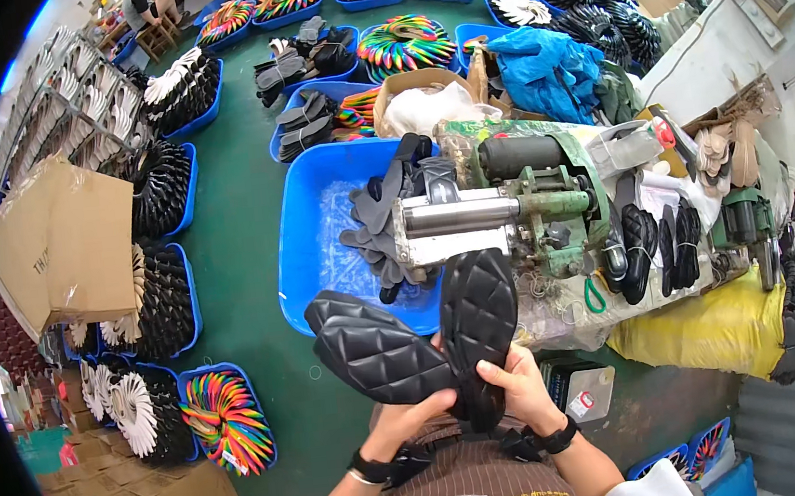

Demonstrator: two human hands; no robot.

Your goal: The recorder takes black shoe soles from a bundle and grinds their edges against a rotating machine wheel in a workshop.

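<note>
Black quilted insoles point(382, 358) fan out in front of my body, at least two of them overlapping toward the left. My left hand point(408, 423) is closed on the heel end of these, with the thumb lying along the edge. A further black quilted insole point(478, 302) points away from me, and my right hand point(526, 391) grips its lower end with the thumb on top. The heel ends meet between both hands. Just beyond the insoles is a green machine point(548, 203) with a shiny metal roller point(462, 214). Fingers beneath the insoles are mostly hidden.
A large blue tub point(297, 258) holds loose grey insole pieces point(380, 221) beside the roller. Tied black insoles point(640, 247) lie on the bench to the right. Cardboard boxes point(68, 244) and more tubs line the left. Far back, a person point(144, 5) sits.
</note>
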